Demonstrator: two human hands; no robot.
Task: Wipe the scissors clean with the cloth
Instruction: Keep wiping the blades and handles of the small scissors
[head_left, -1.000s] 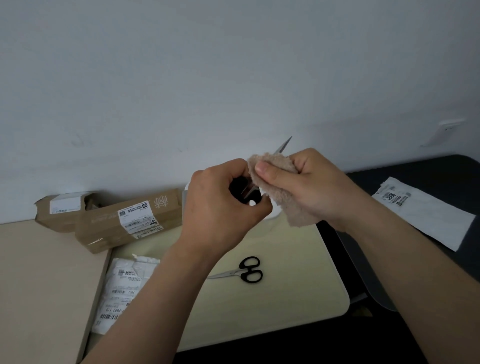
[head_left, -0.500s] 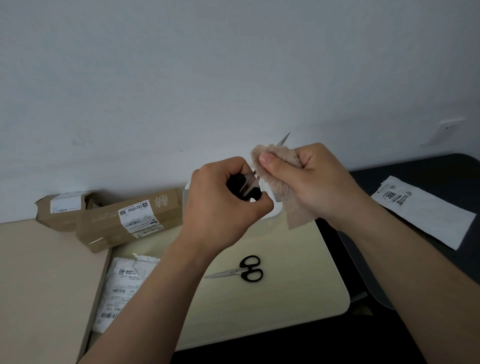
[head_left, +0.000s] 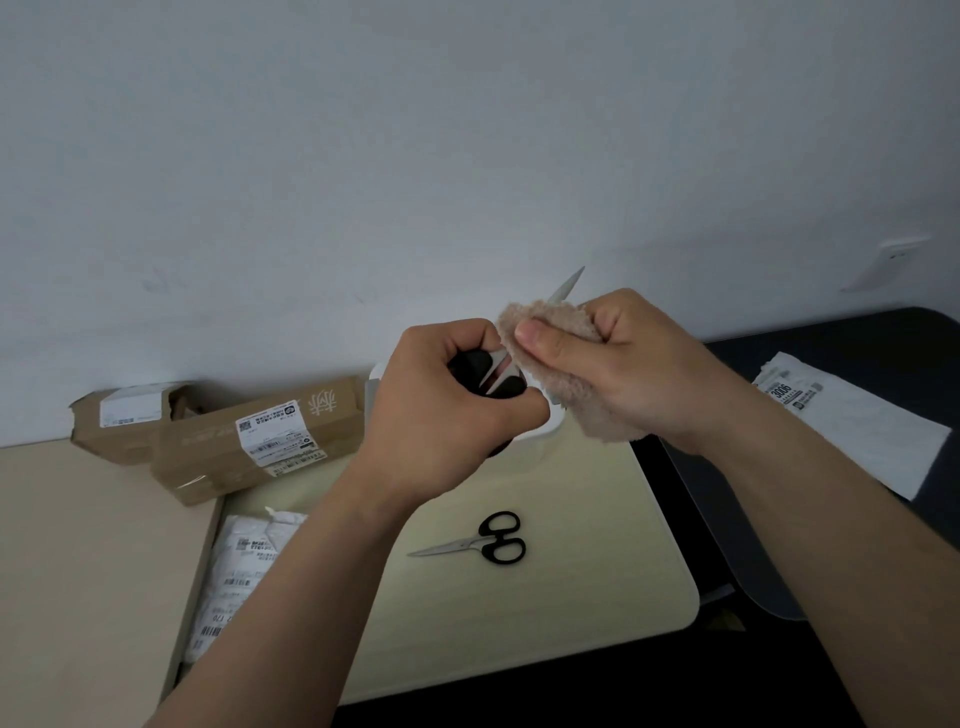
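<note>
Left hand (head_left: 447, 410) gripping black scissors (head_left: 493, 371) handles, right hand (head_left: 623, 364) pinching tan cloth (head_left: 561, 358) around blades, tip protruding, second scissors (head_left: 480, 540) flat on table (head_left: 571, 545)

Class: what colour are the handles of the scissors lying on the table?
Black. The head view, the only one, shows the lying scissors and their handle loops plainly.
</note>
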